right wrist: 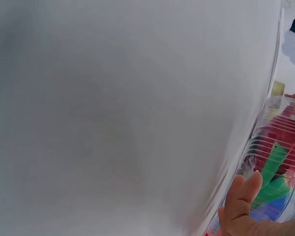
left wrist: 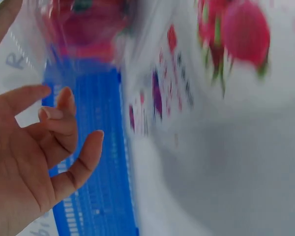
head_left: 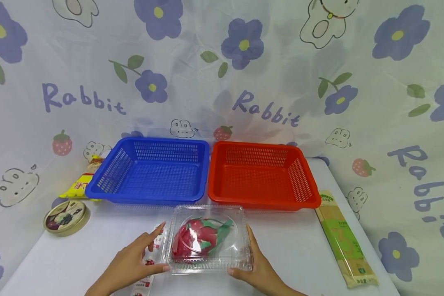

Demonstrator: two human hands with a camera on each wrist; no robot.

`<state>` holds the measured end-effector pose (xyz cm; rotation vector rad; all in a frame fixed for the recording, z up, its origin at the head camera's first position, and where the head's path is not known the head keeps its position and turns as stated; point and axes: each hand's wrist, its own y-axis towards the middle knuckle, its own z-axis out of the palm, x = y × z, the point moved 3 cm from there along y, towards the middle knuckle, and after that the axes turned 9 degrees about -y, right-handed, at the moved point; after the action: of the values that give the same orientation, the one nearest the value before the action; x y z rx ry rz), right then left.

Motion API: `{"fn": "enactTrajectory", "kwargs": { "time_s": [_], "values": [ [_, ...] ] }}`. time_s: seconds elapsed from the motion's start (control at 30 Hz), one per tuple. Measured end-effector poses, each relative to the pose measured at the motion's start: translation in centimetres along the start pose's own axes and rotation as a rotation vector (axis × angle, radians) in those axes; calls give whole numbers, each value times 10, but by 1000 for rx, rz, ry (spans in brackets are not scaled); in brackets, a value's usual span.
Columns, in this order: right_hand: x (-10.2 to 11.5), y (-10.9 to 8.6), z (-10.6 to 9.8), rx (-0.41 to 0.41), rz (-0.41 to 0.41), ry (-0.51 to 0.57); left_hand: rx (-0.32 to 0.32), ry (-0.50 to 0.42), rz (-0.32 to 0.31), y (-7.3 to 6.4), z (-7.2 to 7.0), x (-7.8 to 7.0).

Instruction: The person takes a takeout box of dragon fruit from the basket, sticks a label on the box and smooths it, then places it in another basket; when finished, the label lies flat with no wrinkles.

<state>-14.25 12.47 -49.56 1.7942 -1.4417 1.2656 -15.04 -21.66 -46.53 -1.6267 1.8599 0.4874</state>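
While our left hand (head_left: 133, 258) spreads loosely, thumb at the near corner, probably to steady, the clear box (head_left: 211, 255) enclosing a dragon fruit (head_left: 195, 236) is between our hands; our right hand (head_left: 258, 265) grips its right side, likely for balance.

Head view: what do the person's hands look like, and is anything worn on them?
The left hand and right hand are both bare, with slender fingers. No gloves, rings, sleeves, cables or markings show on them.
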Motion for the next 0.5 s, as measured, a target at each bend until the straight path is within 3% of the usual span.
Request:
{"fn": "enactTrajectory", "kwargs": {
  "time_s": [0.23,0.5],
  "values": [
    [-1,-1,-3,29,37,10,-32,132,76,14,-25,27],
    [-2,-5,-9,55,84,9,-105,262,139,33,-29,58]
  ]
}}
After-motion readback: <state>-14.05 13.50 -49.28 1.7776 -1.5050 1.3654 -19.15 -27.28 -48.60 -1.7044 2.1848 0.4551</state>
